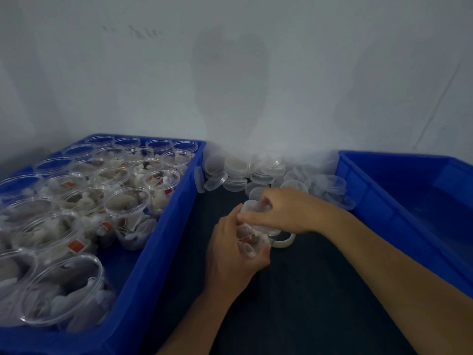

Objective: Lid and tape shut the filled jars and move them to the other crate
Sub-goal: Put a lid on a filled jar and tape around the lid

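My left hand [231, 248] grips a clear filled jar [249, 239] held tilted over the dark table between the two crates. My right hand [284, 211] holds a translucent lid [256, 208] at the jar's mouth, fingers curled over it. A roll of clear tape [284, 240] lies on the table just behind the jar, partly hidden by my right hand. The left blue crate [163, 226] holds several open jars [128, 203] filled with white pieces and red-tagged bags. The right blue crate [399, 201] shows no jars in its visible part.
A heap of loose translucent lids [240, 172] lies against the white wall [230, 73] between the crates. The dark table surface [294, 303] stretches toward me between the crates.
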Motion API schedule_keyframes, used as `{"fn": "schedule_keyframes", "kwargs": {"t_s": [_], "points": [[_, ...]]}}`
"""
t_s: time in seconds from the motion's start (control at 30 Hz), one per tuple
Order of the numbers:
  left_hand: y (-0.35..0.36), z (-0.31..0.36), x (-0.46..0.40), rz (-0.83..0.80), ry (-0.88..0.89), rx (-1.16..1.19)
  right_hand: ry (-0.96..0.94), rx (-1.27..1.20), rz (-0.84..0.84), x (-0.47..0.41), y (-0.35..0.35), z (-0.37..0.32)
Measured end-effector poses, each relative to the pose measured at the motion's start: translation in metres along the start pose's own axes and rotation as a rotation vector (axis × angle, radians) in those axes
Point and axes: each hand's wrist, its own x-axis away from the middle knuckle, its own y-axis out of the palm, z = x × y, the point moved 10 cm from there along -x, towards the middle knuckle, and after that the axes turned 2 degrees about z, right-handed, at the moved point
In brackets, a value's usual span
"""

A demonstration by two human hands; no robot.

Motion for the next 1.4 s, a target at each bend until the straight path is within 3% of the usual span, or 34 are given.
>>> {"fn": "schedule_keyframes", "kwargs": {"t_s": [0.13, 0.3, 0.5, 0.6, 0.73, 0.83, 0.93, 1.1, 1.23, 1.4], "points": [[0.005, -0.005, -0.002, -0.047, -0.035, 0.019, -0.008, 0.159, 0.254, -0.002, -0.003, -0.012], [-0.003, -0.001, 0.000, 0.010, -0.027, -0.015, -0.157, 0.226, 0.214, -0.004, 0.006, -0.019], [-0.010, -0.001, 0.002, 0.059, -0.103, -0.175, -0.033, 0.401, 0.379, -0.001, 0.001, -0.029], [-0.014, -0.004, 0.005, 0.078, -0.118, -0.147, 0.042, 0.254, 0.393, 0.001, 0.002, -0.021], [-0.028, -0.021, 0.004, 0.207, -0.220, -0.037, 0.169, -0.179, 0.284, -0.003, 0.022, 0.024], [-0.028, -0.031, 0.003, 0.216, -0.275, 0.061, 0.171, -0.049, 0.351, 0.004, 0.036, 0.056], [-0.020, -0.030, 0.002, 0.151, -0.274, 0.089, 0.101, 0.119, 0.250, 0.004, 0.072, 0.068], [-0.016, -0.029, 0.003, 0.134, -0.296, 0.086, 0.059, 0.003, 0.369, 0.011, 0.082, 0.066], [-0.028, -0.011, 0.004, 0.242, -0.168, 0.018, 0.080, -0.202, 0.540, 0.031, 0.067, 0.060], [-0.040, 0.046, 0.018, 0.394, 0.284, -0.135, -0.090, -0.614, 0.624, 0.069, 0.066, 0.042]]}}
